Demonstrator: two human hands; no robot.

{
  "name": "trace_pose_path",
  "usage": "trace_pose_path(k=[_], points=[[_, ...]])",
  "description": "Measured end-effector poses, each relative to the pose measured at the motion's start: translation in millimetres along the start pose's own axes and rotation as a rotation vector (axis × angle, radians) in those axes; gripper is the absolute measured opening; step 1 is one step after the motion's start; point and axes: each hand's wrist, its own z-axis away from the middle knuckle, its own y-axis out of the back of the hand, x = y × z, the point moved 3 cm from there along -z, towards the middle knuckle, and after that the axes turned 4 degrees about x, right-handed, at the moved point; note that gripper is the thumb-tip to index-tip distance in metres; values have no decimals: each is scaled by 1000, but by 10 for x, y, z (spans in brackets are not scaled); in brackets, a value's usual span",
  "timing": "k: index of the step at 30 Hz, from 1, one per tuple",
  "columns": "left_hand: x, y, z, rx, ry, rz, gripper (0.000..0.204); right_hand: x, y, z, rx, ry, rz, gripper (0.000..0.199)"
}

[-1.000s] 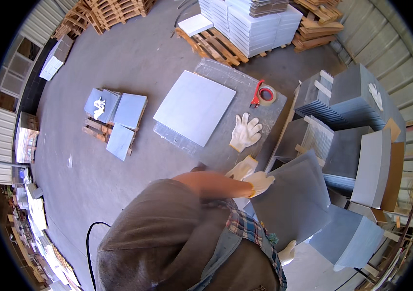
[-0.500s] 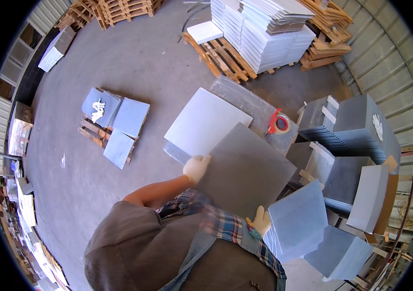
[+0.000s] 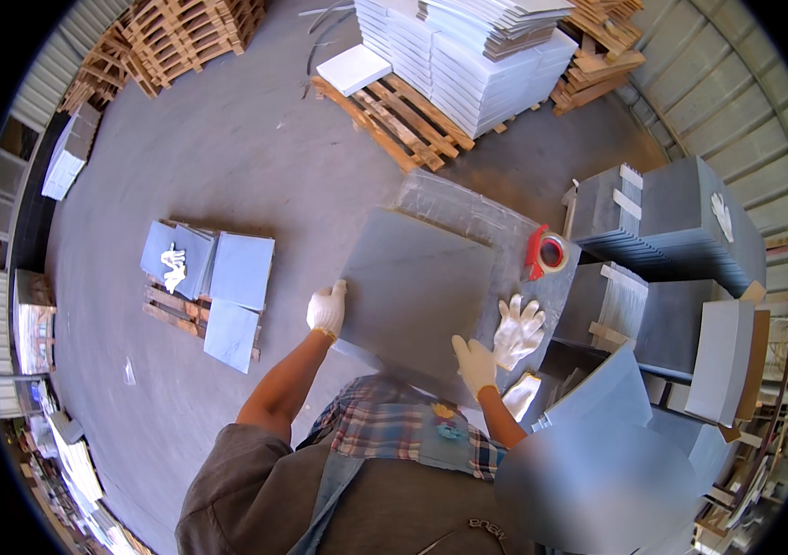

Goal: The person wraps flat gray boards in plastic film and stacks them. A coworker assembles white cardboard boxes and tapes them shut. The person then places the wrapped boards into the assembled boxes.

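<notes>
Head view is showing a large square grey tile [image 3: 417, 296], flat and unmarked, lying on the plastic-wrapped table [image 3: 496, 217]. Left hand [image 3: 326, 310] and right hand [image 3: 474, 363], gloved, are gripping its edges, fingers closed. Spare gloves [image 3: 518, 331] and a red tape dispenser [image 3: 547, 252] are lying just beside.

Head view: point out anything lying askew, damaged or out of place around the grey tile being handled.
The grey tile, gripped by the left hand and right hand, sits turned at an angle to the wrapped stack under it. Spare white gloves lie loose on that stack by a red tape dispenser. No damage shows.
</notes>
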Motion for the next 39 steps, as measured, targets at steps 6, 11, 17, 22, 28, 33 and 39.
trace_pose_path(k=[6, 11, 17, 22, 28, 33, 39], points=[[12, -125, -273, -10, -19, -10, 53, -107, -71, -249, 8, -154, 6, 61], [-51, -139, -385, -31, -66, -41, 54, -199, -131, -254, -31, -189, 65, 61], [157, -165, -294, -27, -258, -187, 58, -209, -65, -289, -131, -265, 178, 57], [21, -228, -446, -73, -402, -240, 59, -365, 139, -212, -190, -236, 214, 53], [106, -224, -519, -130, -512, -443, 63, -340, 0, 193, -252, -173, 152, 53], [374, -6, -467, -91, -729, -779, 61, 41, -439, 643, -307, -215, 59, 58], [461, -168, -1190, 14, -995, -788, 54, 734, -1085, 803, -119, -202, -71, 58]])
